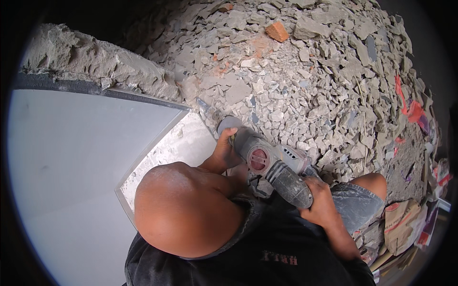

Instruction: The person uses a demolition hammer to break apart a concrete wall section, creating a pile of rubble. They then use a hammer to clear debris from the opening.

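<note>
A dusty grey rotary hammer (288,183) with a round red dial on its body lies across the middle of the view, in front of my bare knee (183,209). My left hand (225,148) is closed round its front end just behind the dark collar, thumb up on top. At the back, my right hand (318,202) grips the rear handle. The tool's nose points far left, toward the foot of a broken grey masonry edge (143,74). A flat chisel bit (204,105) seems to reach from the nose to that edge; dust blurs its tip.
Broken grey rubble (329,95) covers the far and right side, with an orange brick piece (277,31) on it. A smooth pale panel (81,157) with a dark border fills the left. Red plastic scraps (414,110) and a torn brown paper bag (401,226) lie at right.
</note>
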Available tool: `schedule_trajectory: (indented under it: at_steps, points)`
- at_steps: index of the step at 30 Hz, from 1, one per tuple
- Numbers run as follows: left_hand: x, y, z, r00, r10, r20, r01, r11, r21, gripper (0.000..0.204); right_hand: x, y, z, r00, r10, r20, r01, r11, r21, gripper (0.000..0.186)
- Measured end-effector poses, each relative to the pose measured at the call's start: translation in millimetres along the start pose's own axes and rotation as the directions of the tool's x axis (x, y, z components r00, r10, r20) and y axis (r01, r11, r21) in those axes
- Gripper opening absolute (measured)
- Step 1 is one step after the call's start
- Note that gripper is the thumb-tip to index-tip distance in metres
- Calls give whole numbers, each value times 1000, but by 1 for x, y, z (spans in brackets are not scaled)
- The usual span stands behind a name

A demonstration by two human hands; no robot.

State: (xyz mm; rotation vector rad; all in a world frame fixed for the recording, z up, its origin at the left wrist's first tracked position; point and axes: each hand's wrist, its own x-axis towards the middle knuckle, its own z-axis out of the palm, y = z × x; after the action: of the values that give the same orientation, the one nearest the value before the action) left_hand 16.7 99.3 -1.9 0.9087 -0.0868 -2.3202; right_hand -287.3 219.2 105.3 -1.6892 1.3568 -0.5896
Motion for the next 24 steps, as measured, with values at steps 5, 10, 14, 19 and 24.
schedule_trajectory:
  at_steps: [5, 10, 14, 19, 24]
  points:
    - [26, 15, 9, 982, -21, -188, 37, 996, 82, 56, -12, -16, 19, 993, 54, -101, -49, 998, 50, 51]
    - [27, 10, 30, 968, -64, -245, 75, 996, 39, 60, -13, -8, 6, 985, 83, -153, -79, 996, 34, 50]
    - [-1, -5, 1, 986, -21, -165, 23, 1000, 8, 45, -13, 4, 16, 991, 117, -65, -99, 967, 236, 53]
    - [-7, -5, -19, 982, -17, -189, 16, 1000, -4, 48, -15, 5, 47, 980, 189, -54, -160, 926, 342, 50]
    - [-11, 1, -11, 973, -43, -228, 51, 998, 32, 54, -13, -7, 38, 973, 224, -51, -192, 915, 356, 49]
